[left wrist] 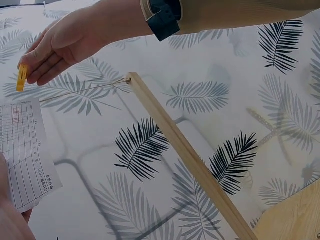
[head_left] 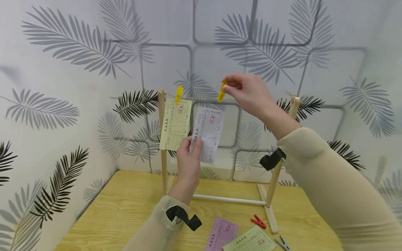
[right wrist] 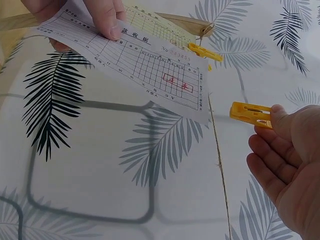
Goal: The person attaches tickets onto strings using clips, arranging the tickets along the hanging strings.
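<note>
My left hand point(head_left: 189, 162) pinches a white receipt slip point(head_left: 211, 134) by its lower left edge, thumb in front. The slip's top edge lies close to the string point(right wrist: 218, 165). In my right hand point(head_left: 249, 92) a yellow clothespin point(head_left: 221, 92) is pinched between thumb and forefinger, at string height, up and to the right of the slip. The right wrist view shows this clothespin apart from the paper. A pale yellow-green receipt slip point(head_left: 176, 123) hangs at the left, clipped to the string by another yellow clothespin point(head_left: 179, 94).
A wooden stand with a left post point(head_left: 164, 170), right post point(head_left: 276, 177) and white lower bar point(head_left: 229, 199) carries the string. On the wooden table point(head_left: 125, 202) lie a purple slip point(head_left: 221, 234), a yellow-green slip point(head_left: 251, 241), a red clothespin point(head_left: 258, 221) and a grey one point(head_left: 283, 243).
</note>
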Demonstrator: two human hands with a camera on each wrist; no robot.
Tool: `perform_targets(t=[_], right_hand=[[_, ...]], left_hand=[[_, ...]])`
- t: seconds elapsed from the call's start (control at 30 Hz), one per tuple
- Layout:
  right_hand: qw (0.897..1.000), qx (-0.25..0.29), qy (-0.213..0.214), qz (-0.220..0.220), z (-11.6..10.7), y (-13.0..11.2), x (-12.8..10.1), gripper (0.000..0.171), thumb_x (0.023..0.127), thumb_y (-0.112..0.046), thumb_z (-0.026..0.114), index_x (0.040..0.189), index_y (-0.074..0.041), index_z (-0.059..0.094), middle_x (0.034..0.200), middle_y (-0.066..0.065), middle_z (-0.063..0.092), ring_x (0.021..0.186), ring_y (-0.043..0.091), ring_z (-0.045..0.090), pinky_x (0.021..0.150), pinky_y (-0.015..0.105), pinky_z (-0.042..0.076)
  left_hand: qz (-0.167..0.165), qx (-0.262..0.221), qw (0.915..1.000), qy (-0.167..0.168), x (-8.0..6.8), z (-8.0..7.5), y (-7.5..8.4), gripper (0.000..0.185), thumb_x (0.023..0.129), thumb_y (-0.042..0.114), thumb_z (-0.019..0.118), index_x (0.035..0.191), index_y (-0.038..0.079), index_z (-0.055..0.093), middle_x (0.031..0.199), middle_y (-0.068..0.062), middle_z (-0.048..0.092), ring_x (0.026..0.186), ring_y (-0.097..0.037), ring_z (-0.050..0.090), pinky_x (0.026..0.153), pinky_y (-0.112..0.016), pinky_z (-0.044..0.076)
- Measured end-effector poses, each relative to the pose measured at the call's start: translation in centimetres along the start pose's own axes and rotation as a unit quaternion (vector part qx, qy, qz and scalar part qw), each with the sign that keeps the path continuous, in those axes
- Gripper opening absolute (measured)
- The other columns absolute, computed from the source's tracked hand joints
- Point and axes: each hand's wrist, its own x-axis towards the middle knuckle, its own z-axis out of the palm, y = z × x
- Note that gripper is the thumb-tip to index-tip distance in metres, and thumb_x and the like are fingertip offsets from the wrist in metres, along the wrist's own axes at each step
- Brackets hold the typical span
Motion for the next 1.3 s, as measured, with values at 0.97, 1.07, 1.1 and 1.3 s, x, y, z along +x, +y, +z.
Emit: perform_targets(t=[0.97, 1.07, 1.1, 1.3], right_hand=[[1.0, -0.003, -0.011, 0.016, 2.3, -0.7, 3.7, 0.029, 0.113, -0.019, 0.066, 0.138, -0.005, 0.072, 0.133, 0.011, 0.075, 0.126, 0.027, 0.069, 0.111, 0.045, 0.051], [1.0, -0.002, -0.015, 0.021, 2.3, -0.8, 3.9, 0.029, 0.114, -0.019, 0.066, 0.139, -0.005, 0.072, 0.133, 0.012, 0.075, 0.126, 0.028, 0.068, 0.112, 0.045, 0.05], [1.0, -0.001, -0.017, 0.023, 2.4, -0.8, 3.9, 0.03, 0.114, -0.019, 0.066, 0.139, -0.005, 0.071, 0.133, 0.011, 0.075, 0.127, 0.028, 0.068, 0.112, 0.046, 0.05], [0.999, -0.004, -0.026, 0.025, 2.8, -0.7, 3.9, 0.03, 0.114, -0.019, 0.066, 0.14, -0.005, 0.071, 0.133, 0.011, 0.074, 0.127, 0.028, 0.068, 0.111, 0.045, 0.051]], left_hand=[[-0.024, -0.013, 0.9988, 0.041, 1.8, 1.7, -1.0, 0.019, 0.115, 0.017, 0.062, 0.126, 0.004, 0.068, 0.131, -0.007, 0.076, 0.121, -0.026, 0.071, 0.103, -0.046, 0.056], [-0.027, -0.011, 0.9986, 0.045, 2.0, 1.8, -1.0, 0.019, 0.115, 0.018, 0.062, 0.125, 0.003, 0.068, 0.131, -0.006, 0.076, 0.12, -0.025, 0.071, 0.103, -0.046, 0.056], [-0.028, -0.011, 0.9985, 0.046, 2.0, 1.9, -1.1, 0.019, 0.115, 0.019, 0.063, 0.124, 0.003, 0.068, 0.13, -0.007, 0.076, 0.12, -0.025, 0.071, 0.103, -0.046, 0.056], [-0.036, -0.021, 0.9976, 0.055, 2.2, 2.1, -1.4, 0.017, 0.114, 0.019, 0.064, 0.122, 0.005, 0.068, 0.128, -0.006, 0.076, 0.118, -0.024, 0.071, 0.101, -0.043, 0.056]])
